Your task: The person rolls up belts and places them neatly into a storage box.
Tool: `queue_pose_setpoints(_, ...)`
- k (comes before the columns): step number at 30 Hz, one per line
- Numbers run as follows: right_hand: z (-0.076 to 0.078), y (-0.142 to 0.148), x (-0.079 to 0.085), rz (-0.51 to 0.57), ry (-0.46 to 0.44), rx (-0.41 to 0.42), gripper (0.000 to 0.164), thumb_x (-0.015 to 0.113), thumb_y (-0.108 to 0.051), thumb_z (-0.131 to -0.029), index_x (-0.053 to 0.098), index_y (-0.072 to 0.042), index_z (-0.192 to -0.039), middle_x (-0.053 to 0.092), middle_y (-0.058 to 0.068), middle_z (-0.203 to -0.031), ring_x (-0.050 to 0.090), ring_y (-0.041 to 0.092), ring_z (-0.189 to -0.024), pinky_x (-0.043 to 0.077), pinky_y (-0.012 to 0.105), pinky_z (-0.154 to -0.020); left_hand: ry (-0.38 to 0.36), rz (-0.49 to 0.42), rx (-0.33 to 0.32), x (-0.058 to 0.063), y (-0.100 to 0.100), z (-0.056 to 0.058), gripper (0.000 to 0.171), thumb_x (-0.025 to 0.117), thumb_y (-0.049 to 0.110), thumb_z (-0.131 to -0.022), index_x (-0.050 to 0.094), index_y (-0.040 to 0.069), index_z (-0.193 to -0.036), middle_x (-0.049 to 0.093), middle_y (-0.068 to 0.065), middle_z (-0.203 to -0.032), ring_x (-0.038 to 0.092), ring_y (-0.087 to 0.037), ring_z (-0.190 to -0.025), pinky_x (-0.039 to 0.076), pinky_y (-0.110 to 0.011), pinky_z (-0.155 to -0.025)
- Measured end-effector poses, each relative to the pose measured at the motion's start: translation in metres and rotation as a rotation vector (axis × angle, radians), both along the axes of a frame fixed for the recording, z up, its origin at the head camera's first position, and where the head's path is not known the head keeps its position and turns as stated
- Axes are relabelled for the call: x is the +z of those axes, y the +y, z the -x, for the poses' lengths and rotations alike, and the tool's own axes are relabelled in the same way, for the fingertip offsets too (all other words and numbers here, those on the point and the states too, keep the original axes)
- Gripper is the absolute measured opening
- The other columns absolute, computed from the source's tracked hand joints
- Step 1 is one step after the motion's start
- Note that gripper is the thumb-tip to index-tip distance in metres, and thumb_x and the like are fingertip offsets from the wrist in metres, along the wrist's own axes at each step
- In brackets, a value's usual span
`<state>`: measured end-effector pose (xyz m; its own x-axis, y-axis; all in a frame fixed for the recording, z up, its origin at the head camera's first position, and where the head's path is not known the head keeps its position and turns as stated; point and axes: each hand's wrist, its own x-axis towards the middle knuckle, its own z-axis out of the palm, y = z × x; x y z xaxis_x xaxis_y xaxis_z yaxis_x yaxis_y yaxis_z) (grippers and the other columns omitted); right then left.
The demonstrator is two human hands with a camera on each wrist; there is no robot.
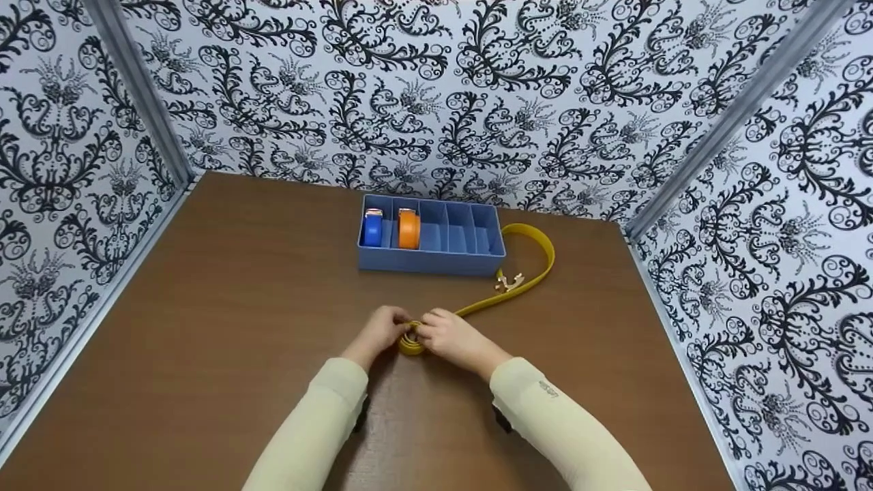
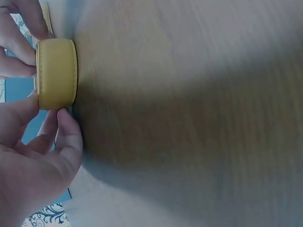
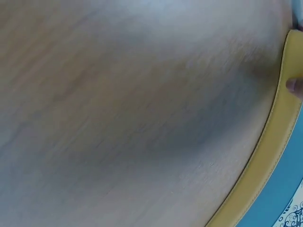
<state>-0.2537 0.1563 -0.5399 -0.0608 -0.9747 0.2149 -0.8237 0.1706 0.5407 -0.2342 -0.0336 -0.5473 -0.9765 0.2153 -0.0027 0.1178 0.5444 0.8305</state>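
A yellow belt (image 1: 410, 346) stands on its edge in front of the person, its near end wound into a small coil. The left hand (image 1: 377, 333) grips the coil from the left; in the left wrist view its thumb and fingers pinch the stitched yellow roll (image 2: 57, 73). From the other side, the right hand (image 1: 455, 339) holds the coil with its fingertips at the top and inner turns. The unrolled strap (image 3: 265, 156) runs off past the right hand and curves back toward the box. A metal buckle (image 1: 509, 282) lies at its far end.
Behind the hands stands a blue divided box (image 1: 430, 262). A rolled blue belt (image 1: 372, 229) and a rolled orange belt (image 1: 409, 229) sit in its left compartments; the compartments to the right are bare. Patterned walls (image 1: 436, 88) enclose the brown table (image 1: 239, 286) at the back and sides.
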Motion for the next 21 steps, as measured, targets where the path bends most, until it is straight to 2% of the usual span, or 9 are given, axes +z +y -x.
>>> queue_pose_setpoints(3,-0.004,-0.001,-0.002,0.008,-0.023,-0.043,0.019,0.060,-0.012,-0.089,0.076,-0.018,-0.096,0.064,-0.005,-0.094,0.053,0.015,-0.086,0.043,0.029,-0.077,0.040,0.013,-0.034,0.001,-0.001,0.002,0.008,0.066,-0.007,-0.086,0.073,-0.005,-0.089,0.071,-0.014,-0.088,0.065,-0.031,-0.087,0.053,-0.040,-0.078)
queue_pose_setpoints(7,-0.010,-0.001,-0.004,0.021,-0.085,-0.101,0.021,0.062,-0.014,-0.088,0.076,-0.019,-0.103,0.064,-0.006,-0.095,0.053,0.014,-0.082,0.042,0.028,-0.071,0.038,0.049,-0.028,0.003,-0.002,0.002,0.008,0.068,-0.005,-0.085,0.075,-0.004,-0.089,0.072,-0.013,-0.089,0.066,-0.031,-0.088,0.052,-0.040,-0.080)
queue_pose_setpoints(11,-0.015,-0.006,-0.003,0.036,-0.147,-0.182,0.020,0.063,-0.015,-0.087,0.075,-0.022,-0.102,0.065,-0.008,-0.093,0.052,0.014,-0.081,0.041,0.028,-0.069,0.026,0.053,0.043,0.001,-0.002,0.000,0.008,0.071,0.000,-0.086,0.077,-0.001,-0.091,0.072,-0.012,-0.092,0.066,-0.030,-0.091,0.052,-0.040,-0.082)
queue_pose_setpoints(15,-0.022,-0.016,-0.004,0.077,-0.229,-0.252,0.019,0.063,-0.015,-0.087,0.076,-0.022,-0.098,0.067,-0.008,-0.094,0.051,0.015,-0.082,0.041,0.029,-0.070,0.027,0.042,0.131,-0.001,-0.001,-0.006,0.011,0.071,0.003,-0.086,0.076,-0.001,-0.095,0.072,-0.012,-0.094,0.066,-0.030,-0.091,0.053,-0.041,-0.080)
queue_pose_setpoints(18,-0.026,-0.026,-0.007,0.132,-0.292,-0.296,0.013,0.067,-0.016,-0.085,0.077,-0.019,-0.093,0.068,-0.006,-0.092,0.052,0.016,-0.081,0.043,0.030,-0.071,0.001,0.013,0.195,-0.001,0.001,-0.012,0.015,0.070,0.001,-0.085,0.074,-0.003,-0.099,0.071,-0.015,-0.096,0.065,-0.030,-0.091,0.053,-0.041,-0.079)
queue_pose_setpoints(21,-0.030,-0.034,-0.008,0.189,-0.318,-0.352,0.005,0.072,-0.018,-0.083,0.076,-0.016,-0.085,0.068,-0.003,-0.086,0.054,0.018,-0.079,0.047,0.032,-0.073,-0.025,0.005,0.273,0.001,0.003,-0.017,0.020,0.071,0.000,-0.084,0.070,-0.006,-0.103,0.070,-0.017,-0.097,0.065,-0.031,-0.091,0.054,-0.040,-0.078)
